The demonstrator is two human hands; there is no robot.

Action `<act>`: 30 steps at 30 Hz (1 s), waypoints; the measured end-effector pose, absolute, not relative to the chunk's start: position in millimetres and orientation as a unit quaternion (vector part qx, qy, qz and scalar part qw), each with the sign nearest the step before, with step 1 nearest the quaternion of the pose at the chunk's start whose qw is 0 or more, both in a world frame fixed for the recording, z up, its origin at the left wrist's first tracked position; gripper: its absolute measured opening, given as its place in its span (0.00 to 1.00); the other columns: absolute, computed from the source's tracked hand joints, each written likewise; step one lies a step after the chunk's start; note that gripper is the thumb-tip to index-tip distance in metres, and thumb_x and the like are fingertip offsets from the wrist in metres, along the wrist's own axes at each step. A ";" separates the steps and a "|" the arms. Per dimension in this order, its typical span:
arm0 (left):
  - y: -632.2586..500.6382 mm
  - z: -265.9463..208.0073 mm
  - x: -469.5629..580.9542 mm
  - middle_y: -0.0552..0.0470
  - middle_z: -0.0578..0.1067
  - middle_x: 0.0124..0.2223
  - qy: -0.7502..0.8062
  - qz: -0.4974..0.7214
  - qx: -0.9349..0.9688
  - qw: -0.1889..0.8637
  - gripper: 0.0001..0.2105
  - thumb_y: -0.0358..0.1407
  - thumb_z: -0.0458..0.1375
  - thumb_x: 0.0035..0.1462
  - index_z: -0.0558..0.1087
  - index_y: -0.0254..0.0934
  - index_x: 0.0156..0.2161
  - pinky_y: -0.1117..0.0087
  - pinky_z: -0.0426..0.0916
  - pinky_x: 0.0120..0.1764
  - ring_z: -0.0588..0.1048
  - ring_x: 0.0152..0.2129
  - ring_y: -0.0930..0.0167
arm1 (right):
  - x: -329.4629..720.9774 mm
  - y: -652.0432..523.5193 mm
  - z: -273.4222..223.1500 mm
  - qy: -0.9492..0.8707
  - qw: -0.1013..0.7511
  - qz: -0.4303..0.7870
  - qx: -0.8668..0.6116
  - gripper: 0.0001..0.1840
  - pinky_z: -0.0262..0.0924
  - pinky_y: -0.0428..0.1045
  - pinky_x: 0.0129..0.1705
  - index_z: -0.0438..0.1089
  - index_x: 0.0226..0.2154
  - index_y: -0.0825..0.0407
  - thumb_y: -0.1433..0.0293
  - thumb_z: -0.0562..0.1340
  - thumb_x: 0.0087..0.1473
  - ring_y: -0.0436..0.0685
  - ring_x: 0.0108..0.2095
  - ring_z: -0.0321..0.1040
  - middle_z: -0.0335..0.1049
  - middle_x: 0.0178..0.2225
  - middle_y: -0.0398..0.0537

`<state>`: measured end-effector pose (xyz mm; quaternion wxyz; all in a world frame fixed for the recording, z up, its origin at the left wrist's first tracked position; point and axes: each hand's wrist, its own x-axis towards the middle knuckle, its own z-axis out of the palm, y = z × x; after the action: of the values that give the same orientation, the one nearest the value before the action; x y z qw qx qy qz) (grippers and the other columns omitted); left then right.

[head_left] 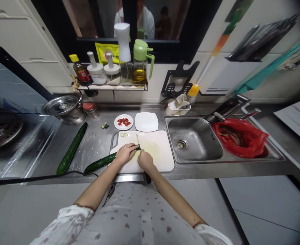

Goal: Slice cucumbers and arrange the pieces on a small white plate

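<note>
On the white cutting board [162, 149] lies a long cucumber [100, 164], its left part reaching past the board onto the counter. My left hand [125, 153] is closed over the cucumber near its cut end. My right hand [146, 160] grips a kitchen knife [139, 139], whose narrow blade stands at the cucumber's right end, close to my left fingertips. The black end of the handle shows below my right hand. A few pale cucumber slices [124, 135] rest at the board's upper left. Whether the blade has entered the cucumber is hidden by my fingers.
A second cucumber [72, 148] lies on the counter at left, with cucumber scraps [105, 125] nearby. Behind the board are a plate of chopped red pieces [123, 122] and a white square plate [146, 121]. At right are the sink [195, 139] and a red plastic bag [241, 137].
</note>
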<state>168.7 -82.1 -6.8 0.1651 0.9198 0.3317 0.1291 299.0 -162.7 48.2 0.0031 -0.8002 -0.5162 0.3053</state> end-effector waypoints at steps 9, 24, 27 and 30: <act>-81.5 -7.6 168.7 0.52 0.73 0.50 0.332 0.135 0.919 0.165 0.16 0.38 0.50 0.62 0.71 0.48 0.53 0.68 0.69 0.44 0.72 0.42 0.69 | 299.4 -156.7 41.4 -0.520 0.009 0.301 -0.799 0.18 0.60 0.50 0.42 0.62 0.50 0.59 0.74 0.49 0.58 0.60 0.46 0.70 0.72 0.43 0.62; -81.1 -4.7 168.6 0.53 0.73 0.50 0.337 0.126 0.915 0.186 0.17 0.38 0.50 0.62 0.70 0.49 0.54 0.68 0.69 0.46 0.72 0.43 0.69 | 296.4 -180.0 53.2 -0.503 -0.033 0.329 -0.799 0.17 0.60 0.50 0.42 0.63 0.48 0.58 0.76 0.50 0.57 0.61 0.47 0.69 0.72 0.43 0.62; -81.3 -4.1 168.6 0.53 0.73 0.50 0.339 0.124 0.914 0.186 0.17 0.38 0.50 0.62 0.70 0.48 0.54 0.68 0.69 0.46 0.72 0.43 0.69 | 295.1 -177.7 49.5 -0.501 -0.027 0.324 -0.802 0.16 0.60 0.51 0.42 0.63 0.48 0.58 0.76 0.49 0.57 0.61 0.47 0.69 0.72 0.43 0.62; -81.5 -3.9 168.7 0.53 0.73 0.50 0.338 0.126 0.914 0.186 0.17 0.38 0.50 0.62 0.71 0.48 0.54 0.69 0.68 0.46 0.72 0.43 0.69 | 294.8 -171.9 45.2 -0.500 -0.017 0.320 -0.804 0.16 0.60 0.51 0.42 0.62 0.48 0.58 0.75 0.50 0.57 0.61 0.46 0.69 0.72 0.43 0.61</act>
<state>168.7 -81.5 -3.9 0.1858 0.9140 0.3380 0.1259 294.8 -171.9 45.2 -0.0170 -0.8044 -0.5003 0.3200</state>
